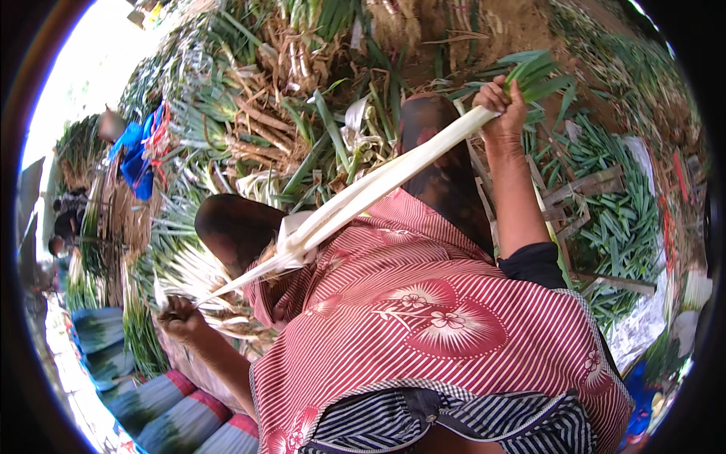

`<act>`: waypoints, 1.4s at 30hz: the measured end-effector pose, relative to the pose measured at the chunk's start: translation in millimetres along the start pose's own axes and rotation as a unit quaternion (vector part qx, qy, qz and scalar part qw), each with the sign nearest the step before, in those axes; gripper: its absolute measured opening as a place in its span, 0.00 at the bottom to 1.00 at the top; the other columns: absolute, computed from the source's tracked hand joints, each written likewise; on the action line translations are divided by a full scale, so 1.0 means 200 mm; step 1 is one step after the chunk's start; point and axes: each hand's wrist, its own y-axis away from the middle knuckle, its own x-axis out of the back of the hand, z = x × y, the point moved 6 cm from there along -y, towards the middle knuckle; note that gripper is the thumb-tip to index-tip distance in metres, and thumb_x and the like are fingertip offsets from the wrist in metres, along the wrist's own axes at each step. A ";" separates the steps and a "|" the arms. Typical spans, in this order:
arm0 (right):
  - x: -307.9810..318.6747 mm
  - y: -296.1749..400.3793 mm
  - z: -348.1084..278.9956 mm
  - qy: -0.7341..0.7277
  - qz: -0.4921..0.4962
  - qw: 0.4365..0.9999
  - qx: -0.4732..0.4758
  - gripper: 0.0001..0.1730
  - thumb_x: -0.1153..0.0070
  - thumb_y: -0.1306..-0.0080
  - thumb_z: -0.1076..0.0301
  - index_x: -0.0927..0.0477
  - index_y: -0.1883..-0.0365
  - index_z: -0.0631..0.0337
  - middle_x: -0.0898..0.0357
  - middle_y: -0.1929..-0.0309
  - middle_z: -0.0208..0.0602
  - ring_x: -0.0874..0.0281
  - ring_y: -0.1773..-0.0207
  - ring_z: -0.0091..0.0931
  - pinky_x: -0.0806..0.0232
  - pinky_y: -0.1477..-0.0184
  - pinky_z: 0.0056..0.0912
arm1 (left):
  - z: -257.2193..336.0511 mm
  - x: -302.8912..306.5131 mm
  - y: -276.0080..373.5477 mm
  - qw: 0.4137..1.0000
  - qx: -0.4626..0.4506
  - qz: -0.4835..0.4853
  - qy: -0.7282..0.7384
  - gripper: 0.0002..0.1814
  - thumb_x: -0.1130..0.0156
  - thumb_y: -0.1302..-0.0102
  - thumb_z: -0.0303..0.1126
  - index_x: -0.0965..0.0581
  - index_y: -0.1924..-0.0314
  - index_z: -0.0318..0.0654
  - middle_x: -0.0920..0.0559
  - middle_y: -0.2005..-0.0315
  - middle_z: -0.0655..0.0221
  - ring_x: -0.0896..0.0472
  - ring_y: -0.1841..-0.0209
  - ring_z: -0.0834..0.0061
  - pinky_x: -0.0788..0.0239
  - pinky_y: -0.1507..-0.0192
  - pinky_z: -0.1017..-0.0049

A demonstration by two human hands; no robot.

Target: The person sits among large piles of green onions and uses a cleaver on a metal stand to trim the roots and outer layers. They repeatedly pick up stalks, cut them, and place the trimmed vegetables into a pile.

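Observation:
A long scallion stalk (408, 159) lies slantwise across my knees. My right hand (502, 105) is closed around it just below its cut green leaves, at the upper right. The white root end is at my lower left, above the lap. From there a thin pale strip of outer skin (238, 281) runs taut to my left hand (182, 319), which pinches it. One more pale tip sticks up beyond those fingers. A red-and-white striped apron (420, 306) covers my lap, with dark trouser knees (232, 227) showing past it.
Untrimmed scallions with brown roots (266, 127) are heaped before me. Peeled white stalks (181, 258) lie at my left, near wrapped bundles (181, 417). Cut green leaves (607, 232) pile up at my right around wooden slats (584, 187). A person in blue (136, 153) is at the far left.

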 end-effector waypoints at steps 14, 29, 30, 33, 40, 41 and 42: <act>-0.09 0.20 0.14 0.145 0.015 0.989 0.037 0.13 0.54 0.27 0.58 0.26 0.68 0.56 0.47 0.84 0.19 0.52 0.84 0.17 0.51 0.78 0.22 | 0.77 0.85 -0.63 0.443 -0.086 0.443 -0.775 0.13 0.48 0.30 0.43 0.22 0.58 0.43 0.17 0.67 0.67 0.19 0.66 0.70 0.26 0.66 0.72; -0.09 0.27 -0.10 0.252 0.206 0.931 0.166 0.05 0.45 0.33 0.67 0.25 0.63 0.59 0.33 0.79 0.24 0.34 0.79 0.20 0.32 0.70 0.27 | -1.36 -1.38 0.56 0.603 0.158 -0.525 -0.580 0.20 0.40 0.36 0.23 0.25 0.43 0.37 0.17 0.52 0.62 0.17 0.54 0.66 0.25 0.51 0.71; -0.08 0.29 -0.09 0.285 0.241 0.913 0.162 0.06 0.43 0.35 0.69 0.25 0.62 0.60 0.30 0.77 0.27 0.30 0.77 0.22 0.29 0.70 0.29 | -1.49 -1.45 0.69 0.578 0.144 -0.570 -0.566 0.17 0.43 0.34 0.24 0.24 0.45 0.35 0.17 0.55 0.62 0.18 0.56 0.70 0.26 0.52 0.72; -0.02 0.40 -0.11 0.379 0.291 0.864 0.157 0.10 0.40 0.38 0.71 0.24 0.60 0.63 0.23 0.73 0.33 0.21 0.72 0.26 0.25 0.69 0.30 | -1.78 -1.54 0.90 0.475 0.040 -0.694 -0.540 0.13 0.46 0.29 0.33 0.22 0.51 0.33 0.17 0.63 0.59 0.19 0.59 0.72 0.28 0.54 0.70; 0.21 0.59 -0.13 0.353 0.383 0.840 0.150 0.22 0.36 0.41 0.70 0.22 0.48 0.65 0.22 0.53 0.36 0.26 0.51 0.28 0.32 0.45 0.35 | -1.91 -1.69 1.12 0.448 0.079 -0.705 -0.544 0.18 0.33 0.38 0.36 0.23 0.53 0.32 0.16 0.61 0.57 0.17 0.57 0.66 0.27 0.50 0.67; 0.25 0.58 -0.15 0.357 0.364 0.846 0.158 0.20 0.39 0.40 0.71 0.22 0.49 0.64 0.22 0.54 0.35 0.25 0.50 0.29 0.31 0.44 0.37 | -1.93 -1.69 1.15 0.436 0.073 -0.691 -0.572 0.21 0.29 0.42 0.31 0.24 0.50 0.34 0.15 0.61 0.56 0.16 0.57 0.66 0.26 0.50 0.67; 0.24 0.54 -0.12 0.296 0.346 0.878 0.150 0.19 0.39 0.39 0.71 0.22 0.49 0.64 0.22 0.55 0.35 0.25 0.52 0.29 0.30 0.47 0.36 | -1.93 -1.71 1.16 0.455 0.072 -0.686 -0.563 0.22 0.29 0.43 0.31 0.25 0.49 0.34 0.16 0.61 0.56 0.16 0.57 0.66 0.26 0.50 0.68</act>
